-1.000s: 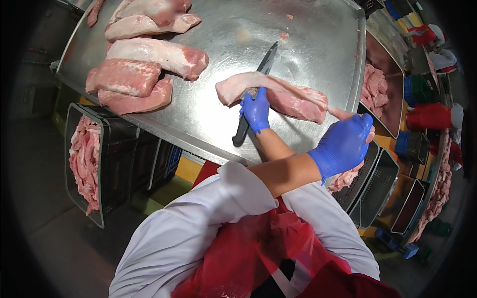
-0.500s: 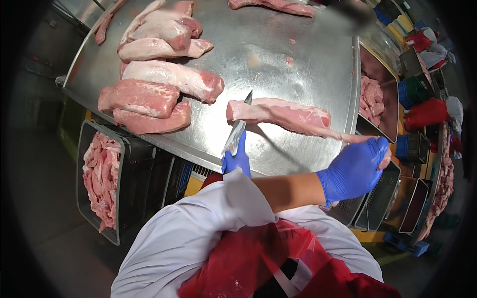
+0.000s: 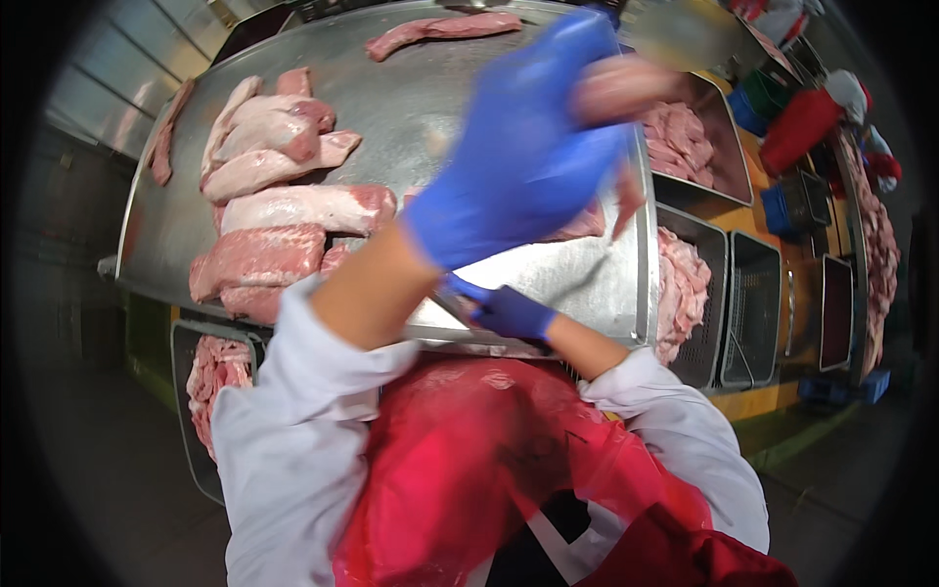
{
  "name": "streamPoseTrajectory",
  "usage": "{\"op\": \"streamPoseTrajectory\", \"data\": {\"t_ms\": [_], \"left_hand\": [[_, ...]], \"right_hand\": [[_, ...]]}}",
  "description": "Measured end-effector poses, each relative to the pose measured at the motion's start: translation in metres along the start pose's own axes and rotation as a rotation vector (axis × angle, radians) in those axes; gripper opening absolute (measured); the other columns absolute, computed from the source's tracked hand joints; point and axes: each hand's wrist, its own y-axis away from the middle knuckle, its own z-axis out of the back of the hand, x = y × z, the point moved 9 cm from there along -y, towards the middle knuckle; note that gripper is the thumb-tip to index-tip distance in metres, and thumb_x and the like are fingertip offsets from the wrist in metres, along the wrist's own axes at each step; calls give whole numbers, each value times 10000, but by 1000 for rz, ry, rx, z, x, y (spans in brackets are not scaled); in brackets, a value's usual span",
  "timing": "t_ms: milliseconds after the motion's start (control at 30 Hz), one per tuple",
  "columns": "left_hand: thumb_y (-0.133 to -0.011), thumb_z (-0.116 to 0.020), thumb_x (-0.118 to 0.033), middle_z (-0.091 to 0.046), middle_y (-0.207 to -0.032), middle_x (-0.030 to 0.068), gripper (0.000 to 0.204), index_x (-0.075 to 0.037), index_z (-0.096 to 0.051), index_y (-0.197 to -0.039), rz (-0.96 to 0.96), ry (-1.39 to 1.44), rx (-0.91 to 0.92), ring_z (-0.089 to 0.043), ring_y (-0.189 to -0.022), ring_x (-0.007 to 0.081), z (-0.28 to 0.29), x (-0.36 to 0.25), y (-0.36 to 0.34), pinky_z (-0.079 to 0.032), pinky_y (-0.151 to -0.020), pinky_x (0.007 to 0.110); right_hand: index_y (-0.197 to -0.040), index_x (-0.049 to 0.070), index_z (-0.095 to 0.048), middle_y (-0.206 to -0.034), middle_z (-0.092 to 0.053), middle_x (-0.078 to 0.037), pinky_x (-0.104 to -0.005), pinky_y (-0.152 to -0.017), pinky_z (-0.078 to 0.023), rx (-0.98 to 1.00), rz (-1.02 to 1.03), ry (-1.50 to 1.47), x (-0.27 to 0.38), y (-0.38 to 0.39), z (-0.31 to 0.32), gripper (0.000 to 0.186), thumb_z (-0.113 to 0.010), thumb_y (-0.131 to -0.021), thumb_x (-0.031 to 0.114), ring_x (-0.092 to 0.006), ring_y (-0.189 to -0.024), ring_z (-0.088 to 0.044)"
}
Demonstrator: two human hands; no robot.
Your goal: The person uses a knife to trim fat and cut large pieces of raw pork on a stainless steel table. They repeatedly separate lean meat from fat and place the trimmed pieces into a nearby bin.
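My left hand (image 3: 514, 157), in a blue glove, is raised over the table and closed round a piece of raw meat (image 3: 621, 90), blurred by motion. A thin strip of meat (image 3: 627, 201) shows below that hand. Behind it, a long cut of meat (image 3: 585, 223) lies on the steel table (image 3: 548, 269), mostly covered by my left hand and forearm. My right hand (image 3: 514, 313), also gloved in blue, is low at the table's near edge, closed on a knife (image 3: 452, 305) that is largely hidden from view.
Several large meat cuts (image 3: 293, 207) are stacked on the table's left. A narrow strip (image 3: 445, 34) lies at the far edge. Crates of meat trimmings stand at the lower left (image 3: 217, 377) and right (image 3: 682, 293). A co-worker in a red apron (image 3: 797, 127) is at the far right.
My left hand has swung up and leftward from the table's right edge, lifting the meat. My right hand has shifted slightly right. The view has turned a little.
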Motion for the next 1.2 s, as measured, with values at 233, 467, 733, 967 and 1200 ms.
{"op": "streamPoseTrajectory", "data": {"t_ms": [233,467,733,967,1200], "left_hand": [[-786,-684,-144,-579,-1046,189,393,-24,-552,-1136,661,-578,483,-619,-894,379,17,156,372,-506,-812,418],[-829,-595,-193,-612,-1082,258,370,-26,-560,-1157,1008,-684,532,-636,-896,442,-27,199,433,-524,-773,512],[-817,-572,-228,-657,-849,171,185,-71,-608,-906,873,-564,649,-647,-768,392,-81,155,413,-524,-704,494],[-818,-596,-248,-677,-841,183,201,-64,-647,-879,903,-850,586,-676,-752,375,-33,209,392,-547,-705,479],[-891,-543,-282,-682,-921,266,316,-10,-647,-1014,1173,-985,87,-659,-852,460,84,221,414,-516,-750,529]], "right_hand": [[-1572,308,-265,-911,-711,-161,-371,-745,-544,125,-458,-127,-88,232,36,821,-627,-857,130,-221,-698,-685],[-1575,256,-235,-787,-650,-266,-451,-715,-535,-194,-294,95,-99,161,30,767,-590,-901,171,-416,-691,-660],[-1582,278,-152,-871,-679,-245,-501,-703,-536,-210,-328,341,-117,61,0,756,-451,-919,70,-411,-751,-668],[-1584,307,-134,-983,-691,-198,-478,-719,-542,-118,-374,423,-115,64,14,814,-460,-889,34,-377,-835,-685],[-1585,297,-129,-971,-686,-241,-506,-749,-522,-56,-374,422,-115,117,8,764,-524,-942,175,-417,-839,-674]]}}
